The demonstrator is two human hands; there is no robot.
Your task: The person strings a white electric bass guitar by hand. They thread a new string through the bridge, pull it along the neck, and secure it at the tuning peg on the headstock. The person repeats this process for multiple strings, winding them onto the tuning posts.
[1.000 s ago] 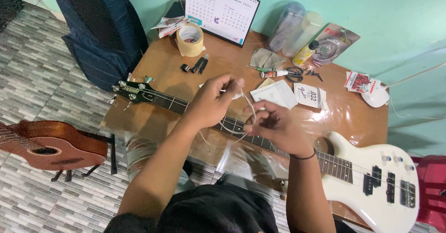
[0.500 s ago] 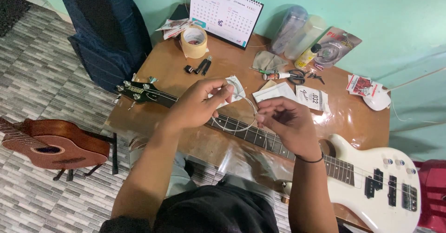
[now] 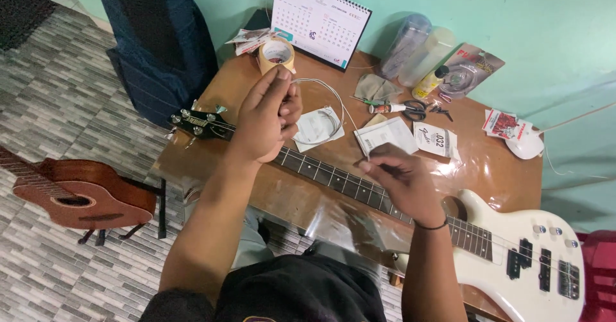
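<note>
Overhead, left hand pinching coiled string, right hand lower, apart

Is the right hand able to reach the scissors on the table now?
Probably yes: the right hand pinches only the thin string, and the scissors lie just beyond it, with flat paper packets between.

Bare forearms, black shirt, and 1 thin black band on the right wrist.

We see a glossy white bass guitar with a dark wooden neck, a thin metal string, paper packets, and shiny clear plastic over the wooden counter.
</note>
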